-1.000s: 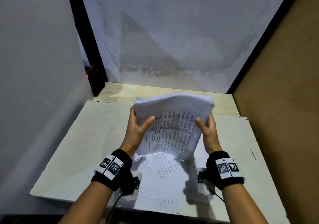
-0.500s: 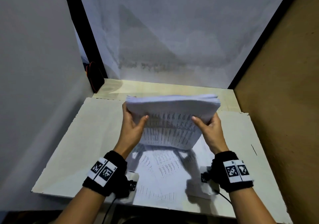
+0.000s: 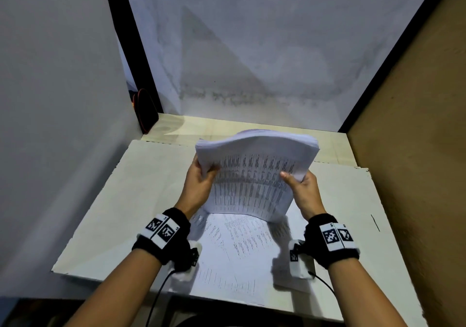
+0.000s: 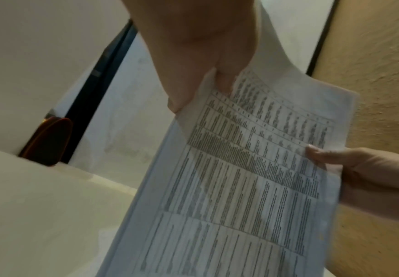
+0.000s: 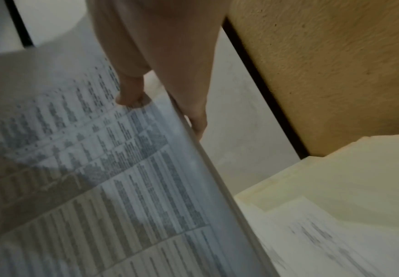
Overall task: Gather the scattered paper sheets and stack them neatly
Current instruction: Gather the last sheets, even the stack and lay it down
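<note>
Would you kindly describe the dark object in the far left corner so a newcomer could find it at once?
Start at the white board covering the table, then follow its left edge back to the black vertical post. At the post's foot leans a dark rounded object; its thin orange rim sets it apart from the pale panels around it.

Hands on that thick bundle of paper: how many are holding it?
2. The left hand grips the paper stack at its left edge, and the right hand grips its right edge, both holding it upright above loose sheets on the table.
</note>
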A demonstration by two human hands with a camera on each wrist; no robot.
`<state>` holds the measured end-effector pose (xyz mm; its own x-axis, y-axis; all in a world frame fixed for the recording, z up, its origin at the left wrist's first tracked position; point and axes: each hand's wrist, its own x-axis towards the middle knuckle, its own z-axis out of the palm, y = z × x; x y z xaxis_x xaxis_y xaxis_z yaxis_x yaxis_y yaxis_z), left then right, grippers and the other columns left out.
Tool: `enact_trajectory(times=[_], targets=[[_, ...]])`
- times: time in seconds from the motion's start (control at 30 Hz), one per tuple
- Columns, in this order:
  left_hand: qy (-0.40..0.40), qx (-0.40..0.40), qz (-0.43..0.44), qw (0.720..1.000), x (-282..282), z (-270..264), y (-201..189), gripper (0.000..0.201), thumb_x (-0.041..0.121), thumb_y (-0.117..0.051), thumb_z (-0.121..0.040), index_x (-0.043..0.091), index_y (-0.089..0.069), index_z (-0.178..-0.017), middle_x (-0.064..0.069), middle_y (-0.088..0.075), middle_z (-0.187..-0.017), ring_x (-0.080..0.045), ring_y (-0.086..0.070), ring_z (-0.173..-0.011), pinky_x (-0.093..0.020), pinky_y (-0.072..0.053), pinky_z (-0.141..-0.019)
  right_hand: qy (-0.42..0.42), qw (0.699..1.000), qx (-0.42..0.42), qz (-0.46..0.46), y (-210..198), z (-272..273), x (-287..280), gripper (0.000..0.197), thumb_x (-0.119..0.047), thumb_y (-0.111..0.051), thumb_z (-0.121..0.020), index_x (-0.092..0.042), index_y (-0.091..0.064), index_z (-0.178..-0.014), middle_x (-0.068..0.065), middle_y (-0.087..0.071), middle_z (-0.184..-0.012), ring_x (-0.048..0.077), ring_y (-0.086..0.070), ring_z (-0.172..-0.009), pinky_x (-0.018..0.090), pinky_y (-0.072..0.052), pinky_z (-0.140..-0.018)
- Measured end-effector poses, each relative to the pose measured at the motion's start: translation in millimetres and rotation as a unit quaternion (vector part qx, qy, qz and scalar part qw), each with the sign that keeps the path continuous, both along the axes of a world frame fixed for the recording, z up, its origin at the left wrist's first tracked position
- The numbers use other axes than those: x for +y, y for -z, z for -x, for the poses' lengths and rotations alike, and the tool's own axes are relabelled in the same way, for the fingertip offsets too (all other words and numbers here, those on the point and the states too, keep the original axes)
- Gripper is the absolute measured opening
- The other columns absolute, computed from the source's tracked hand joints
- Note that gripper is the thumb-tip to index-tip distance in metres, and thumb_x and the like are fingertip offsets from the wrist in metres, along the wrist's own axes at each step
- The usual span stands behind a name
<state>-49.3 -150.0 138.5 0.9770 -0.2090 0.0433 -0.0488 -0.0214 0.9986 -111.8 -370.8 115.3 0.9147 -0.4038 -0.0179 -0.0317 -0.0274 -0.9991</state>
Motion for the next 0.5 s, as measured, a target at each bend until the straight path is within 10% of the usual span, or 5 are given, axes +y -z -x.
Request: enact_trajectory(times=[0.17, 0.5], targets=[[-0.006, -0.045, 0.055, 0.997, 6, -2, -11, 0.043, -0.002, -0.05, -0.089, 0.032, -0.038, -0.113, 0.009, -0.052, -0.113, 0.013, -0.054, -0.098, -0.015, -0.047, -0.091, -0.01, 0.999, -0.042, -0.018, -14, -3, -4, 0.022, 0.0, -0.057, -0.085, -0.02, -0.056, -0.095, -0.016, -0.072, -0.082, -0.008, -0.065, -0.077, 0.012, -0.052, -0.073], [0.018, 0.013, 0.005, 1.0, 6, -3, 11, 0.065, -0.002, -0.06, -0.081, 0.01, -0.027, -0.134, 0.012, -0.05, -0.113, 0.007, -0.051, -0.103, -0.005, -0.046, -0.083, -0.04, 0.998, 0.036, -0.01, 5, -2, -10, 0.037, -0.001, -0.07, -0.074, -0.016, -0.055, -0.104, -0.004, -0.066, -0.099, -0.004, -0.064, -0.083, 0.014, -0.052, -0.07]])
